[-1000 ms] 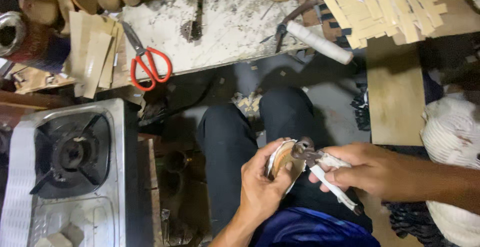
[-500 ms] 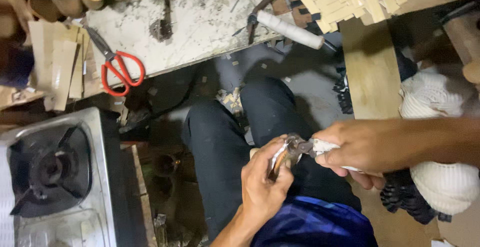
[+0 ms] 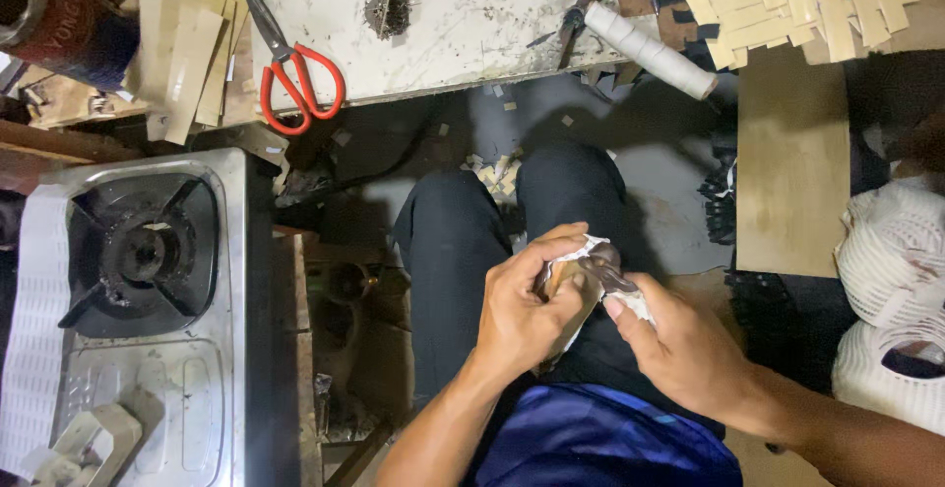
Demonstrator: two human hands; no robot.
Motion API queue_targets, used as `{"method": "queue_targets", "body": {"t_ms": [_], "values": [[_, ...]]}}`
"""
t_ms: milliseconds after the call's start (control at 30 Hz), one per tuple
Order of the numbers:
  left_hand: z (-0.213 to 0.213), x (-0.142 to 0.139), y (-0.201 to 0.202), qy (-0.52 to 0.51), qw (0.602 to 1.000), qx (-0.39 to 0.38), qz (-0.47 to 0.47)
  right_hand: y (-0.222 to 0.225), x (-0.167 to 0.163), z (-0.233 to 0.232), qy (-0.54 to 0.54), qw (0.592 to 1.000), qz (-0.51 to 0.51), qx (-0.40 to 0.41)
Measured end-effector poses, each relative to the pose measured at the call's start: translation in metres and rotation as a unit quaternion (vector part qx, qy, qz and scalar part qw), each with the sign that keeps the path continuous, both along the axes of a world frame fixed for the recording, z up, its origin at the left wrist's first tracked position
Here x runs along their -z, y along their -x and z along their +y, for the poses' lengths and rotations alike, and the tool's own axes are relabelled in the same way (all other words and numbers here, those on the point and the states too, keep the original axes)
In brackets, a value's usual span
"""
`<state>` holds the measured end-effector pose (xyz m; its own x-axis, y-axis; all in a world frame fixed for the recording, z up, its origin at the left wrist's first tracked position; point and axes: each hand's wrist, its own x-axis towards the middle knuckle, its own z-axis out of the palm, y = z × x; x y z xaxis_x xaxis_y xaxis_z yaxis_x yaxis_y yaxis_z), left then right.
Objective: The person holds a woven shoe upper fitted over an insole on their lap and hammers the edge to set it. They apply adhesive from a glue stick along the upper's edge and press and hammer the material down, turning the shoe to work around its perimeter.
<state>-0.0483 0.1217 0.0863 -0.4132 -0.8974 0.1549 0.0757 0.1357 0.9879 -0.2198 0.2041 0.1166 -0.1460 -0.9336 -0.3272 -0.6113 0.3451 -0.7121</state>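
In the head view, a small rounded tan piece wrapped partly in white material (image 3: pixel 569 272) is held over the lap, above dark trousers (image 3: pixel 463 251). The left hand (image 3: pixel 524 300) is closed around this piece from the left, with fingers curled over its upper edge. The right hand (image 3: pixel 689 349) is closed on a tool with white-wrapped handles (image 3: pixel 620 288), whose dark metal head is pressed against the top of the tan piece; whether the tool's tip grips or only touches the piece cannot be told. The two hands are set close together, touching around the piece. A blue garment (image 3: pixel 600 443) is seen at the lower edge, below the hands. Well apart, at the top, a stained white counter (image 3: pixel 463 24) is seen, on which red-handled scissors (image 3: pixel 295 78) are laid at its left edge and a pair of dark pliers with a white-wrapped handle (image 3: pixel 640 39) at its right. Flat tan strips (image 3: pixel 787 0) are heaped at the upper right, and further tan pieces (image 3: pixel 187 44) at the upper left. A steel gas stove with a black burner grate (image 3: pixel 138 251) is placed at the left, beside the knees. A plain wooden board (image 3: pixel 792 162) lies at the right, with stacked white ribbed rolls (image 3: pixel 886 290) just beside it.
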Motion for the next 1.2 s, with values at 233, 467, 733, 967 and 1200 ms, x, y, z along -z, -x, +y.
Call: {"method": "queue_targets", "body": {"t_ms": [233,467,733,967,1200], "values": [[0.003,0.0,0.0,0.036,0.999,0.003,-0.018,0.011,0.0,0.005,0.002,0.998,0.002,-0.056],[0.005,-0.018,-0.001,-0.014,0.991,0.061,-0.118,0.036,-0.044,-0.021,-0.288,0.949,-0.042,-0.119],[-0.049,-0.02,-0.017,-0.194,0.961,0.15,-0.13,0.011,-0.058,-0.033,-0.249,0.961,-0.017,-0.12],[-0.043,-0.024,-0.026,-0.05,0.976,0.102,-0.186,0.011,-0.035,-0.031,-0.097,0.98,-0.008,-0.172],[-0.045,-0.016,-0.038,0.094,0.985,0.031,-0.142,0.02,0.041,0.015,-0.018,0.964,0.101,-0.245]]}}
